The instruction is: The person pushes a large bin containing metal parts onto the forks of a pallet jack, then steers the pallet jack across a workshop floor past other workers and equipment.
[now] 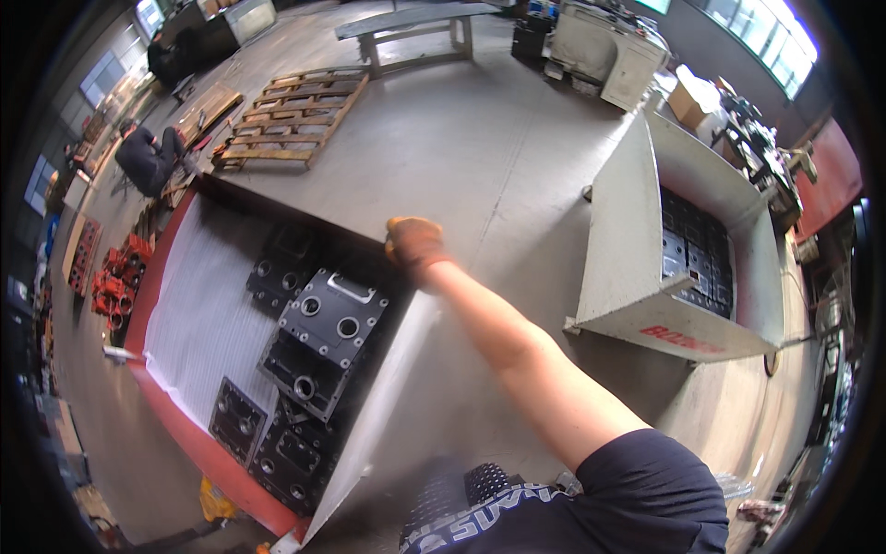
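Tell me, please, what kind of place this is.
Most likely a factory or machine workshop: large bins hold black metal castings, wooden pallets lie on the concrete floor, and the right hand wears a work glove.

Right hand point(413, 242) in an orange glove, arm stretched out, gripping the far rim of a red-sided bin point(175, 420). Inside, on white ribbed liner point(198, 309), black machined castings point(323, 332) stacked along the right wall. Right: grey bin point(628, 249) holding more dark parts. Far left: wooden pallet point(291, 115), a crouched person point(148, 157).
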### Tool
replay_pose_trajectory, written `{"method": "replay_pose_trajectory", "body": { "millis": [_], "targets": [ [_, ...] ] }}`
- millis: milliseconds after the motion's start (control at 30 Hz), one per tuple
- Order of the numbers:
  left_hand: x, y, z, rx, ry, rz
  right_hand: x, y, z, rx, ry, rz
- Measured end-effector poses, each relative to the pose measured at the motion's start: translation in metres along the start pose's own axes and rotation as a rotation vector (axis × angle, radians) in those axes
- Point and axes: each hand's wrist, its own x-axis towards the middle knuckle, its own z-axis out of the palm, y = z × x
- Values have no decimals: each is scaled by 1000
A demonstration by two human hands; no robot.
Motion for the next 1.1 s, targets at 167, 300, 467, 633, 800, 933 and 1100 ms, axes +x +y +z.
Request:
{"method": "replay_pose_trajectory", "body": {
  "millis": [167, 300, 467, 633, 800, 933, 1100],
  "targets": [
    [-37, 176, 10, -764, 200, -763, 36, 55, -23, -48, 38, 46],
    [-36, 179, 35, -930, 154, -694, 70, 96, -50, -33, 39, 44],
    [-58, 242, 31, -858, 138, -703, 107, 148, -74, 8, 26, 0],
    [-72, 351, 34, -661, 141, -564, 147, 200, -121, 84, -23, 66],
    [-105, 422, 37, -618, 129, -575, 182, 253, -135, 74, 13, 52],
    [-118, 497, 44, -598, 143, -551, 225, 297, -162, 54, 27, 54],
    [-135, 551, 46, -697, 142, -477, 273, 357, -175, 86, 55, 18]
  ]
}}
